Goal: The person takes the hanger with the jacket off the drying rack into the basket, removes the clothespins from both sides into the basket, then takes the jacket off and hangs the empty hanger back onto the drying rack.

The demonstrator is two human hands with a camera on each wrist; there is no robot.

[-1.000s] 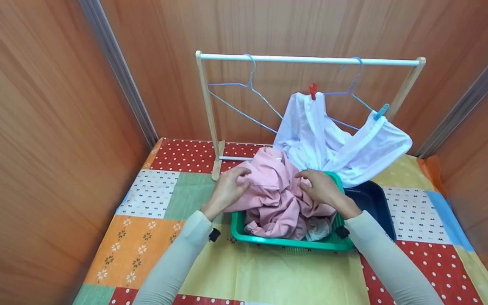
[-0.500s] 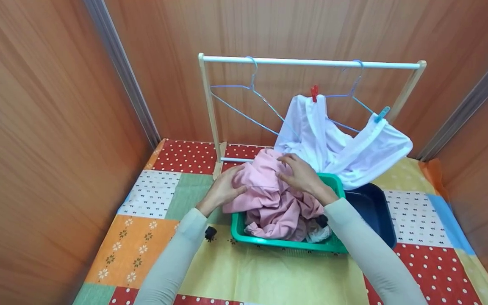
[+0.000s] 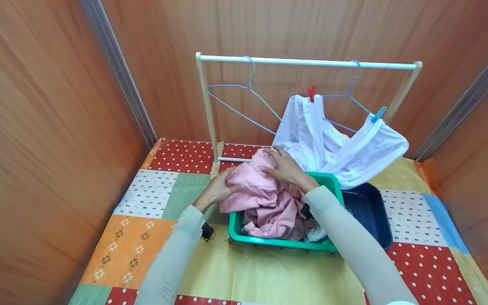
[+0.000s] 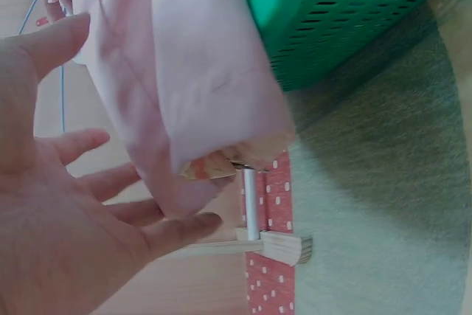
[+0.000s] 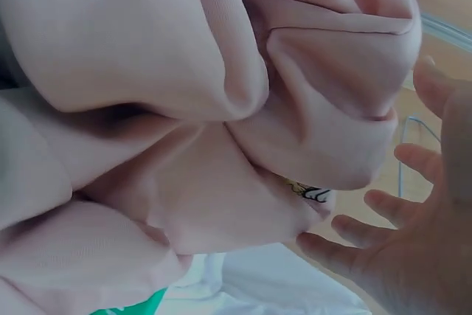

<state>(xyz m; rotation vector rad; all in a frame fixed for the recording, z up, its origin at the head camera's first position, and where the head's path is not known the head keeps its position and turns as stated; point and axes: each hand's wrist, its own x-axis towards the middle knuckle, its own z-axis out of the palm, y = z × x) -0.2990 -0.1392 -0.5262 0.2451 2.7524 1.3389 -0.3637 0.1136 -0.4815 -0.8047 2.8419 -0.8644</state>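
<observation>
A crumpled pink cloth garment is heaped in a green plastic basket, its left part hanging over the rim. My left hand is at the heap's left side; in the left wrist view its fingers are spread and lie against the folds, or very close to them. On the far right side of the heap is my right hand. The right wrist view shows this hand's fingers extended and spread beside the pink folds. Neither hand curls round the cloth. A bit of whitish cloth lies in the basket's front right part.
Behind the basket stands a rack with two wire hangers. White cloth hangs from the right one by a red clothespin and a blue clothespin. The left hanger is bare. A dark blue tray sits right of the basket.
My right hand has moved left and away from me, from the right part of the pink heap to its far side. The left hand has shifted slightly left.
</observation>
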